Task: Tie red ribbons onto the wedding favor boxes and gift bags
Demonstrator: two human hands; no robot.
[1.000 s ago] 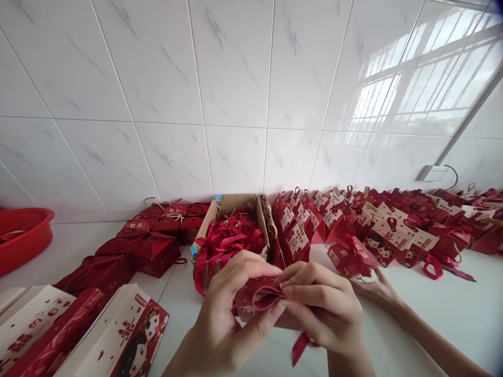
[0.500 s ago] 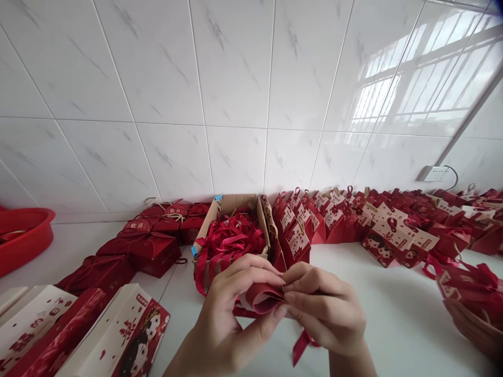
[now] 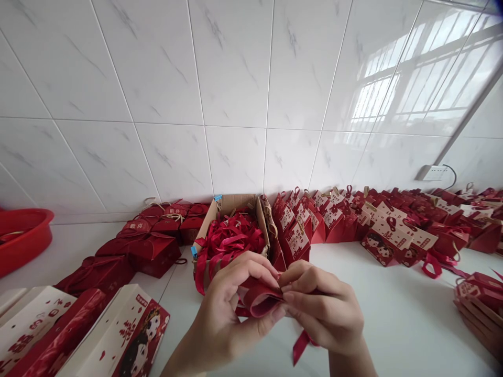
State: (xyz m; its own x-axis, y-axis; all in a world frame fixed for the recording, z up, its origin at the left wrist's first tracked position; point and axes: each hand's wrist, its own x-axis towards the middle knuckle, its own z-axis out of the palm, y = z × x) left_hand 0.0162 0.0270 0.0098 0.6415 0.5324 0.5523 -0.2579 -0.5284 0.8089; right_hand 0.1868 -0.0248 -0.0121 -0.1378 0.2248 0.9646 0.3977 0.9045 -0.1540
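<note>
Between my hands is a red paper gift box (image 3: 259,302), its near wall bowed into a curl with an open hollow facing me. My left hand (image 3: 231,319) wraps its left side, fingers over the top and thumb underneath. With fingertips and thumb pinched together, my right hand (image 3: 326,306) grips the box's right edge. A red ribbon end (image 3: 301,348) hangs below my right fingers. Most of the box is hidden behind my fingers. Just beyond them stands a cardboard box (image 3: 202,230) heaped with red ribbons (image 3: 236,235).
Flat red-and-white cartons (image 3: 106,335) lie at the near left, dark red boxes (image 3: 153,254) behind them. A red basin (image 3: 27,241) sits far left. Many gift boxes (image 3: 334,217) line the wall. At the right edge another person's hand (image 3: 479,324) holds a red box (image 3: 483,293).
My hands and the red paper gift box have shifted very slightly, keeping the same grip. The other person's hand and box have moved rightward, toward the frame's edge.
</note>
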